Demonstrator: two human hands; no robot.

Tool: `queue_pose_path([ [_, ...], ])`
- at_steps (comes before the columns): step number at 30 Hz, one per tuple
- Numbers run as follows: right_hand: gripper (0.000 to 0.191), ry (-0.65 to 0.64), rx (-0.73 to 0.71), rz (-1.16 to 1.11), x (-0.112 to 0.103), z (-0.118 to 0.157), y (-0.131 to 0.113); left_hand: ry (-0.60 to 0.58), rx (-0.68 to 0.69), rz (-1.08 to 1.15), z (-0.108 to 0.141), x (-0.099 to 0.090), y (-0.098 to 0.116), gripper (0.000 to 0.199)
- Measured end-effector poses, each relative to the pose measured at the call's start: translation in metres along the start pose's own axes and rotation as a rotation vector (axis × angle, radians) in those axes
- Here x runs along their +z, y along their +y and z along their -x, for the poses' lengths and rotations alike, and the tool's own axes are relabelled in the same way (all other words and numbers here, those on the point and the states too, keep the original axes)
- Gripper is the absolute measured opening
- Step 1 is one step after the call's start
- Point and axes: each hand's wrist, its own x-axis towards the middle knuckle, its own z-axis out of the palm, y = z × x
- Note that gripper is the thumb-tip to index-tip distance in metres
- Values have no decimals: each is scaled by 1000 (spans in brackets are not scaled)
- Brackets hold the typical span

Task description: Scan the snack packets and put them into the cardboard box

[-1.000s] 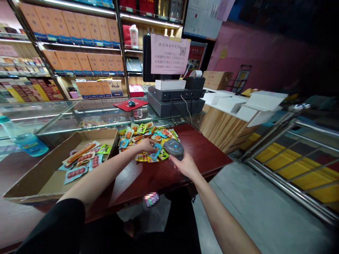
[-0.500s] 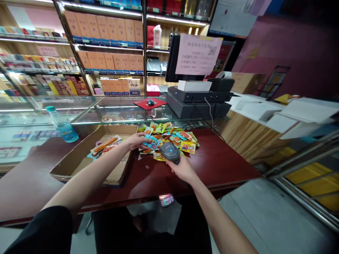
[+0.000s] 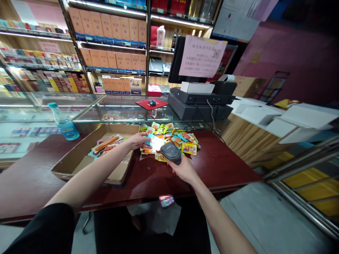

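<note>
My left hand [image 3: 137, 140] pinches a small snack packet [image 3: 154, 143], whose surface is washed out by a bright glare. My right hand [image 3: 183, 170] grips a dark grey handheld barcode scanner [image 3: 171, 153], its head pointing at that packet from a short distance. Just beyond both hands lies a loose pile of colourful snack packets [image 3: 180, 139] on the dark red counter top [image 3: 217, 158]. To the left of my left hand, a shallow cardboard box [image 3: 79, 160] holds vacuum-packed sausage packets [image 3: 107, 143].
Behind the pile stands a glass display case [image 3: 119, 109] with a red mat and computer mouse [image 3: 152, 102] on it. A checkout terminal [image 3: 201, 102] and blue-labelled water bottle [image 3: 64, 125] stand nearby. A blurred phone [image 3: 166, 201] sits below the counter edge.
The view has swung and levelled. The packet in my left hand has moved closer under the scanner, and a bright glare now covers it.
</note>
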Motion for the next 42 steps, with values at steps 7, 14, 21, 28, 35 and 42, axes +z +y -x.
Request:
queue_pose_path([
  [7, 28, -11, -18, -38, 8, -2, 0, -5, 59, -11, 25, -25, 16, 34],
  [14, 30, -96, -100, -19, 31, -15, -6, 273, 152, 23, 84, -115, 48, 32],
  [21, 33, -128, -151, 19, 38, -20, -15, 423, 141, 16, 114, -143, 55, 39],
  [28, 33, -38, -98, 14, 8, -15, -1, 203, 119, -33, 74, -88, 46, 44],
  [35, 30, 88, 11, 49, -43, 3, 25, 5, 82, -241, 13, 1, 31, 49],
  [42, 31, 161, 44, 66, -69, 19, 46, -146, 139, -659, -36, 72, -17, 40],
])
